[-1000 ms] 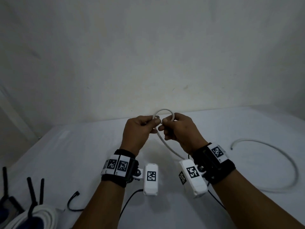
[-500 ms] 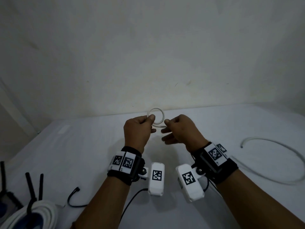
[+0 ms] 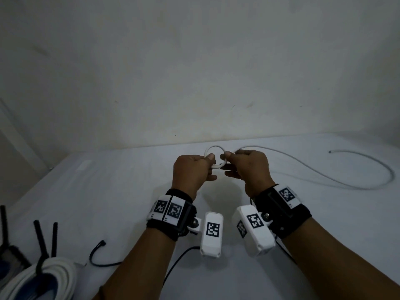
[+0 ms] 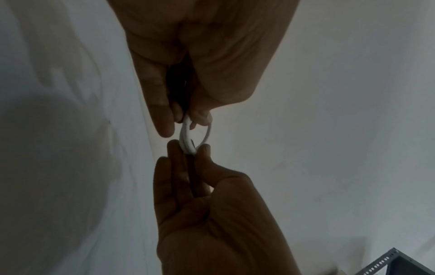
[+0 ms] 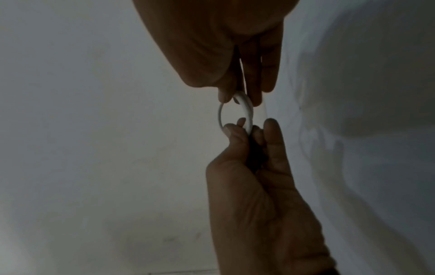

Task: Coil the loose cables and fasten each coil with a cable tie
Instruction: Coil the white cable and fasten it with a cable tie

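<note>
A thin white cable (image 3: 320,169) is wound into a small round loop (image 3: 213,149) just above centre of the head view, held off the white table (image 3: 108,191). The left hand (image 3: 190,172) pinches the loop's left side between thumb and curled fingers; the right hand (image 3: 249,169) pinches its right side the same way. From the right hand the loose length sweeps out in a wide curve across the table toward the right edge of the frame, its free end lying at the upper right. In the lower left corner sits a thicker white coil (image 3: 43,278) bound with black cable ties (image 3: 41,241). A loose black tie (image 3: 97,254) lies beside it.
</note>
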